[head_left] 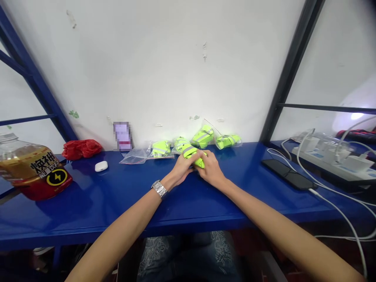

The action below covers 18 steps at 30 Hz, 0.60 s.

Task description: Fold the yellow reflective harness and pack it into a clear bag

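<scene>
A folded bundle of neon-yellow reflective strap (190, 150) with grey strips is gripped between both hands above the blue desk. My left hand (182, 168), with a silver watch (159, 189) on its wrist, closes on the bundle from the left, thumb on top. From the right, my right hand (212, 167) wraps its fingers round the same bundle. Just behind are similar neon-yellow bundles in clear bags (161, 149), (202, 135), (228, 141). Another bagged bundle (179, 143) is partly covered by the held one. A flat clear zip bag (133, 156) lies to the left.
On the left stand a large drink bottle (32, 168), a red plastic bag (81, 149), a white earphone case (101, 166) and a phone (122, 136) against the wall. To the right lie a black phone (289, 174), white cables and a power strip (326, 158). Metal posts (290, 74) flank the desk.
</scene>
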{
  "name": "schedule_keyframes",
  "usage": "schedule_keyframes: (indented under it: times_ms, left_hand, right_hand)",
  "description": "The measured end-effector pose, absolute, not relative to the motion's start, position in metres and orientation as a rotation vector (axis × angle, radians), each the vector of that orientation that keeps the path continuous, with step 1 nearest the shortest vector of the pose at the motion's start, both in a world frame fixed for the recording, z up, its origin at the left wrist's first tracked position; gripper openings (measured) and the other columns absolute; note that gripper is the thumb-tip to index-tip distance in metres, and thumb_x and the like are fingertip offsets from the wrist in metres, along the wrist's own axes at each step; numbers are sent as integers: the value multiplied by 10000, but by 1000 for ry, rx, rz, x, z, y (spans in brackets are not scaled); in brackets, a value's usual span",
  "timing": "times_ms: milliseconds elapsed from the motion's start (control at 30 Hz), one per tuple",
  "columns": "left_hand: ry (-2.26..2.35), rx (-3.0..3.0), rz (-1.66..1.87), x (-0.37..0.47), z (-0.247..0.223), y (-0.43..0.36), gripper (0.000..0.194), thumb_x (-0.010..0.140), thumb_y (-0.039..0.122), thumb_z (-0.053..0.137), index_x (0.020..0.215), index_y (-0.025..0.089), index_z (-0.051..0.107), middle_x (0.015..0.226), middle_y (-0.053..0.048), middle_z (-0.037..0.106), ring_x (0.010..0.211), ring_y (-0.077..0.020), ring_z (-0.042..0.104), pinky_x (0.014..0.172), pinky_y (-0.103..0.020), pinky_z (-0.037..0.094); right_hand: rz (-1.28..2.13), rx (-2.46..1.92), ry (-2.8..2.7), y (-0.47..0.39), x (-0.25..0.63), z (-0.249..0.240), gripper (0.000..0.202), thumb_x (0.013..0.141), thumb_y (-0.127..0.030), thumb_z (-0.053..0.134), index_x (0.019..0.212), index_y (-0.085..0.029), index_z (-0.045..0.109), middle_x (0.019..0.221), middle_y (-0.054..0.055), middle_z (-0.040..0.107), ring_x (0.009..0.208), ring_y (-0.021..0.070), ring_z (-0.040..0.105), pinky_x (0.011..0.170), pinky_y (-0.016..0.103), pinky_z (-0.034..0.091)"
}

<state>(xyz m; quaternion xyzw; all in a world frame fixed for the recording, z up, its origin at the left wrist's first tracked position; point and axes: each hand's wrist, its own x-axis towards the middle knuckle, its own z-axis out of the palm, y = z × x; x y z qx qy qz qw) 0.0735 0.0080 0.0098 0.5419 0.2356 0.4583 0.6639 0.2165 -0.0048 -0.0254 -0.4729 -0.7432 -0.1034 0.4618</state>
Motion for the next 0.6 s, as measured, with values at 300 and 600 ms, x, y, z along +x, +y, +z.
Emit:
schedule_keyframes:
  times_ms: [300,600]
  left_hand:
    - [465,1122,1251,76,3,11,451,626,304,855,998,129,669,1007,-86,704,944,-220,657,890,-342,512]
    - [444,1241,1195,66,11,17,539,550,291,894,1008,136,656,1029,-93,712,972,-279,664,892,-417,529]
  right_hand:
    - [-268,-1135,-1782,-16,201,-18,553,746,-355,643,1223,-120,491,1085,174,562,984,337,508,875,498,446]
    - [472,-872,-1296,-9,210,-7,296,779,-447,683,977,-227,689,1116,64,667,1101,267,576,980,404,440]
